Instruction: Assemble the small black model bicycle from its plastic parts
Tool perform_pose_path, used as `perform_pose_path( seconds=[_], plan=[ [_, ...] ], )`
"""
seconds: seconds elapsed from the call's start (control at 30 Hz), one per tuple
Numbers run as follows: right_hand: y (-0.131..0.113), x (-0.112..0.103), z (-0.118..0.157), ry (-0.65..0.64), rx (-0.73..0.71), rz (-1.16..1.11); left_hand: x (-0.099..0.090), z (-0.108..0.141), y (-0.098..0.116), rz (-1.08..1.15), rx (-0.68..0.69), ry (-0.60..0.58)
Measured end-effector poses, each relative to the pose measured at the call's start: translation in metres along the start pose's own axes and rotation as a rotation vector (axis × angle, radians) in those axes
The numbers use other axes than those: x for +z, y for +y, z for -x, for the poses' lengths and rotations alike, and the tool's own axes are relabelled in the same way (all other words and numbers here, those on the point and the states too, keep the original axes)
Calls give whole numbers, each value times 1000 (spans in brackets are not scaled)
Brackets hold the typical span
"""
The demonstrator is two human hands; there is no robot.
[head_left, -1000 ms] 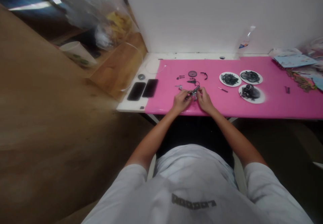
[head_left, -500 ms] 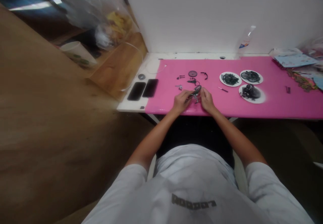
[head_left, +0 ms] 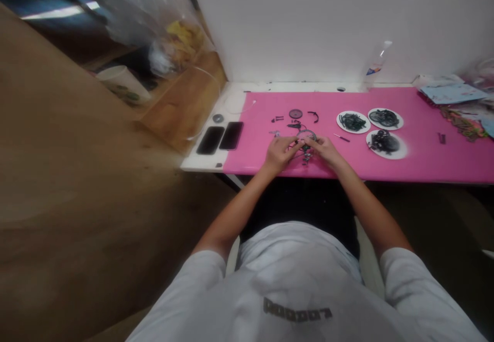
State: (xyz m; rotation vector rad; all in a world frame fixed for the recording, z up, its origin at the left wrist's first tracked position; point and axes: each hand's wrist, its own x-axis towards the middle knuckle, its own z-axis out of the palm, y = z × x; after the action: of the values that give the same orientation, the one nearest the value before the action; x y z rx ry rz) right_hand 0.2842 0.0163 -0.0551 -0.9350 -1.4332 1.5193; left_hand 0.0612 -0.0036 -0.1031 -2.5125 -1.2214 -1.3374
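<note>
My left hand and my right hand meet over the pink mat near its front edge. Between their fingertips they hold a small dark assembly with a ring-shaped part. Just beyond the hands lie loose small parts: a round dark wheel, a curved black piece, a short black screw-like piece and another dark bit. A small red-handled screwdriver lies to the right of my right hand.
Three white plates of dark parts sit to the right. Two black phones lie on the white tabletop at left. A clear bottle stands at the wall. Papers clutter the far right.
The assembly has been turned so that its ring part now faces up between my fingers. My right hand has shifted slightly right. The camera has drifted a little.
</note>
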Motion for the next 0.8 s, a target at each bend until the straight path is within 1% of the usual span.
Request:
perform_pose_path(
  seconds=[0.07, 0.13, 0.23, 0.3, 0.37, 0.4, 0.5, 0.57, 0.63, 0.7, 0.8],
  plan=[
    [-3, -1, 1, 16, 7, -19, -4, -4, 2, 1, -10, 30],
    [-5, -3, 0, 48, -5, -5, -7, -8, 5, 10, -56, 77],
    [-10, -10, -3, 121, -51, 38, -10, -13, 10, 118, -216, 176],
    [-13, -14, -4, 167, -92, 55, -10, -16, 13, 319, -343, 249],
    [-16, -16, -4, 203, -135, 70, -10, -19, 15, 620, -485, 297],
    [-17, -17, -4, 216, -155, 80, -10, -21, 15, 789, -566, 301],
    [-17, -15, -4, 244, -194, 122, -14, -27, 17, 1248, -785, 252],
    [-15, -11, -3, 255, -195, 146, -18, -31, 21, 1432, -860, 208],
    [-14, -8, -2, 248, -190, 162, -21, -33, 25, 1487, -888, 182],
    [-14, -4, 0, 218, -194, 163, -20, -33, 31, 1469, -887, 179],
    [-15, 2, 2, 176, -216, 158, -15, -32, 37, 1422, -865, 223]
  ],
)
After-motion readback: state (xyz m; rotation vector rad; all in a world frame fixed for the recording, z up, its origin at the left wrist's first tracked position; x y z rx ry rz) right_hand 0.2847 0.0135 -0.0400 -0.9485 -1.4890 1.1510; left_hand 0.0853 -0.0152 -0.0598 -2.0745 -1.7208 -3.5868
